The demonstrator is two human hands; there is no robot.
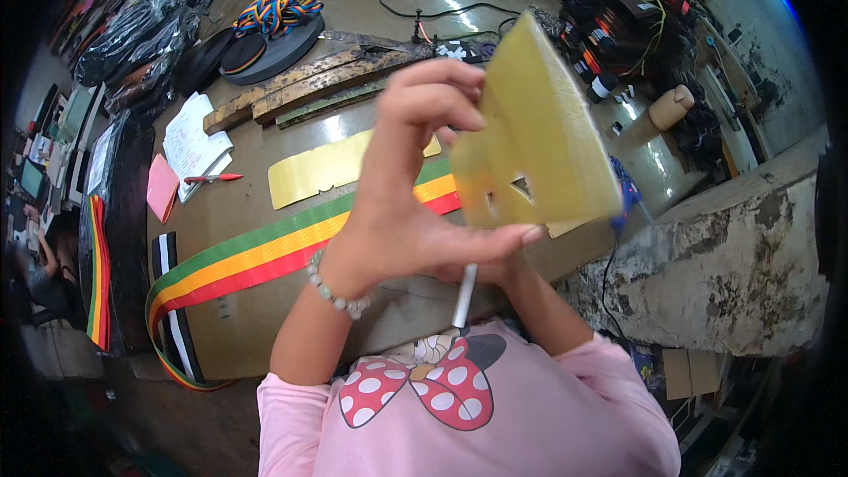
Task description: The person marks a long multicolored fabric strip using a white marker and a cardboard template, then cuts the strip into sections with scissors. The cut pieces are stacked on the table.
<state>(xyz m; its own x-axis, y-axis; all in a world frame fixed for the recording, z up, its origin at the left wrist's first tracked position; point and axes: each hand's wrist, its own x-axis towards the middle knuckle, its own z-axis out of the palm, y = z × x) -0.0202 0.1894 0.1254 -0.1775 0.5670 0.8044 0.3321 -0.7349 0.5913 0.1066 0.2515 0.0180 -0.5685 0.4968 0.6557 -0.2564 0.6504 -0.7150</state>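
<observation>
At the right end of the striped green-yellow-red fabric ribbon (265, 256): one pierced yellow plastic sheet (556, 124), aloft, pinched between thumb and fingers of my left hand (393, 203). Right hand (502, 272): mostly hidden, finger state unclear. Piercing apparently done; what remains, I cannot tell.

My right hand (488, 271) is mostly hidden behind my left hand (399, 212) and the motion-blurred yellow sheet (556, 124); I cannot tell what its fingers hold. The white stick (465, 296) loses its upper end behind my left hand, which also covers parts of the striped webbing (256, 256) and the yellow plate (309, 175). Writing on the papers (196, 143) is too small to read. The lower edge cuts off my pink shirt (565, 411).
</observation>
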